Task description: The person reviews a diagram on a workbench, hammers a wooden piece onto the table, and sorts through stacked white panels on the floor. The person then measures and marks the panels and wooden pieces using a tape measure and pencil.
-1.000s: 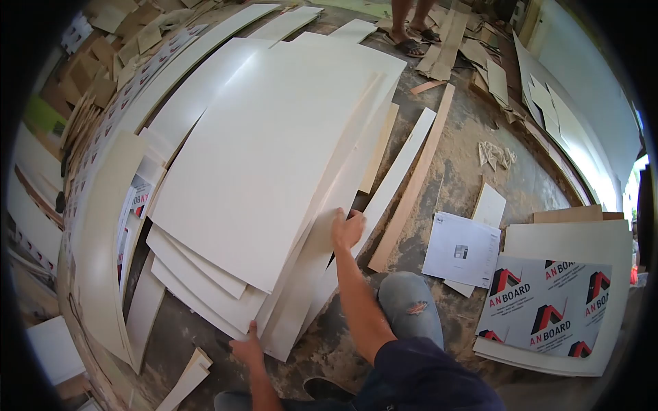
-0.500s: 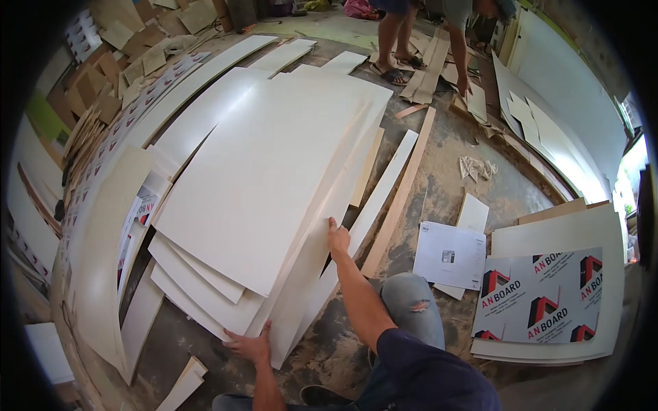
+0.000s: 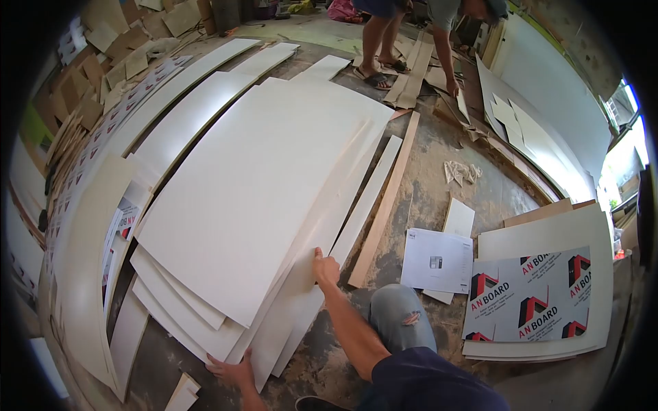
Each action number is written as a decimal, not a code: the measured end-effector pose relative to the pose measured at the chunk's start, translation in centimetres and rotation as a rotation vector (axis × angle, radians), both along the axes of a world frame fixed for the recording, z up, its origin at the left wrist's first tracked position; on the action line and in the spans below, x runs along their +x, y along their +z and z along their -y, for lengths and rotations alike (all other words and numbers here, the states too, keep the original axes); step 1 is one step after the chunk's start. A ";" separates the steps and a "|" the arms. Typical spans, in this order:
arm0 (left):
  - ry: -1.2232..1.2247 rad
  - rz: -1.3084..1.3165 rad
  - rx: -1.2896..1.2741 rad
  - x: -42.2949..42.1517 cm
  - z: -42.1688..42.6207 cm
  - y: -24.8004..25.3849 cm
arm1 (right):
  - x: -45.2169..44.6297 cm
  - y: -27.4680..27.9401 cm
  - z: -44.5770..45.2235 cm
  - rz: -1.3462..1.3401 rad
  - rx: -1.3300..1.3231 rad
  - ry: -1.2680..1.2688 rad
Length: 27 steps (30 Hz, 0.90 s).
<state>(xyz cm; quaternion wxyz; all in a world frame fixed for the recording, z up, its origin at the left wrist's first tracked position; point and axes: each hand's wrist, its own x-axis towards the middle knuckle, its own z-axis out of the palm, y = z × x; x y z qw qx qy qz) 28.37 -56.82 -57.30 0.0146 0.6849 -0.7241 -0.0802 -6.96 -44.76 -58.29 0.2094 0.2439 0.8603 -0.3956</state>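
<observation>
A stack of large white boards (image 3: 226,185) lies on the floor in front of me, its sheets unevenly fanned at the near left. My right hand (image 3: 325,267) grips the long right edge of a white board (image 3: 297,277) low in the stack, its thumb and fingers at the edge. At the near end, my left hand (image 3: 233,373) holds the board's end, with its thumb over the corner and fingers stretched left along the edge. Its fingertips are partly hidden. A narrow white strip (image 3: 367,198) lies beside the stack, next to a wooden strip (image 3: 391,198).
On the right, a printed sheet (image 3: 436,260) lies near boards with an ANBOARD-marked panel (image 3: 528,294). Another person (image 3: 452,41) bends over scraps at the back. A crumpled cloth (image 3: 462,172) is on the floor. Cut boards (image 3: 75,281) lie along the left.
The gripped board has shifted rightward with my hands, covering a tan strip that showed beside it. My view has turned slightly. The other person's hand has tilted up a pale piece.
</observation>
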 end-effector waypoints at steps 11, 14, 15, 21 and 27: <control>0.331 0.016 0.081 -0.6 -0.5 -0.2 | -2.5 1.3 1.5 -0.371 -0.008 0.104; 0.445 -0.112 0.137 -0.6 1.2 0.4 | -1.6 2.2 3.4 -0.315 -0.127 0.181; 0.482 -0.154 0.157 -0.3 1.8 0.4 | -1.9 1.6 4.6 -0.315 -0.128 0.181; 0.715 -0.937 0.381 -1.1 2.3 3.7 | -3.4 0.6 5.4 -0.162 -0.348 -0.010; 0.622 -1.296 0.630 0.4 2.9 4.3 | -4.0 0.3 4.3 -0.010 -0.596 -0.087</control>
